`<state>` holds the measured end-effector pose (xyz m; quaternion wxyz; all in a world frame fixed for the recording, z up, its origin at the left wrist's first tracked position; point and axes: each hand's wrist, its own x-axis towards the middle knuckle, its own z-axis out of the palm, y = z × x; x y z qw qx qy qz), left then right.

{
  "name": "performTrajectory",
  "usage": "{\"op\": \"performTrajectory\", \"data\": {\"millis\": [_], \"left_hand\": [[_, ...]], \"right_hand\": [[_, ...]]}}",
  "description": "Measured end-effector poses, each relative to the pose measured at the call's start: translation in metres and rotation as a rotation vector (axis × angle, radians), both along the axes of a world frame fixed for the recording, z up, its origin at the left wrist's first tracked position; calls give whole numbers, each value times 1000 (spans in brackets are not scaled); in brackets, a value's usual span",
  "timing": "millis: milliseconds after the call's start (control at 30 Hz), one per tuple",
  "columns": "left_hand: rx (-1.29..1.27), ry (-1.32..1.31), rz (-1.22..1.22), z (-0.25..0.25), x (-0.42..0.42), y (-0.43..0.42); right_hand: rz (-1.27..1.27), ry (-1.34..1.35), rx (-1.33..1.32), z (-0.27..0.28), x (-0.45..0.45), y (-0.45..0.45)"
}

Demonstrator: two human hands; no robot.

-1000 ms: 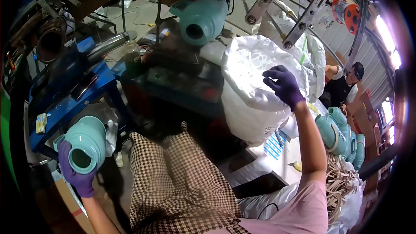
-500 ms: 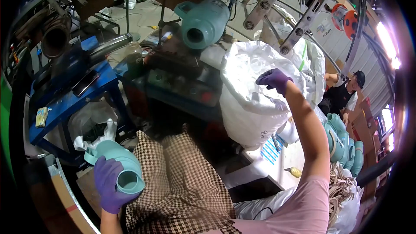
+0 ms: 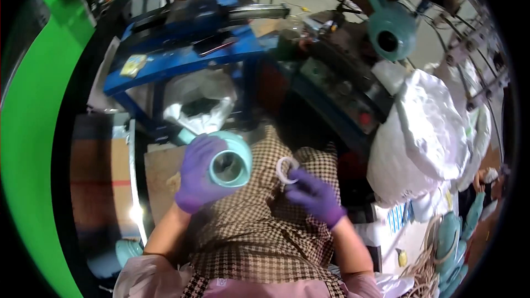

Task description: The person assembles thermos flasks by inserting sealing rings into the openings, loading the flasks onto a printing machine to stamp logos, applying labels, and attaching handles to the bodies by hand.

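Note:
My left hand (image 3: 201, 174), in a purple glove, is wrapped round a teal jug-like body (image 3: 239, 146) with a handle, its round opening facing me. To the right, my right hand (image 3: 316, 194), also gloved in purple, pinches a white ring (image 3: 284, 170) between its fingers. The ring is held over the checked apron (image 3: 259, 209), a short way apart from the jug. A large white sack (image 3: 411, 143) stands to the right of my right hand.
A blue bench (image 3: 182, 66) with a phone (image 3: 213, 43) and a yellow packet (image 3: 133, 65) is at the upper left. Another teal jug (image 3: 392, 30) is mounted at the upper right. More teal jugs (image 3: 447, 237) lie at the lower right, near a person's arm (image 3: 486, 179).
My right hand has left the sack and come down to my lap, now with a white ring. The left hand's jug has moved toward it. The view has turned left.

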<state>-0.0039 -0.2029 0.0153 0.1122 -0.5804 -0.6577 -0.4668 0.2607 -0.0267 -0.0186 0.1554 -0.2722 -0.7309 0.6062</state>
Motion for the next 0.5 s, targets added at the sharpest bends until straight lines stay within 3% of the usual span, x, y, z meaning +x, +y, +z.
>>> {"op": "performTrajectory", "data": {"millis": [67,133,200,333,367,500], "left_hand": [[-14,-4,-18,2,-5,1],[-31,-12,-28,3,-10,2],[-33,-50,-42,4,-12,5],[-58,-94,-67,10,-13,11],[-63,-89,-96,12,-15,14],[-67,-93,-169,12,-16,19]], "right_hand": [[310,-182,772,8,-30,-28],[273,-370,1011,7,-41,-35],[110,77,1048,17,-55,-18],[141,486,921,80,-71,-17],[201,450,425,75,-69,-16],[418,274,581,106,-100,-26]]}}
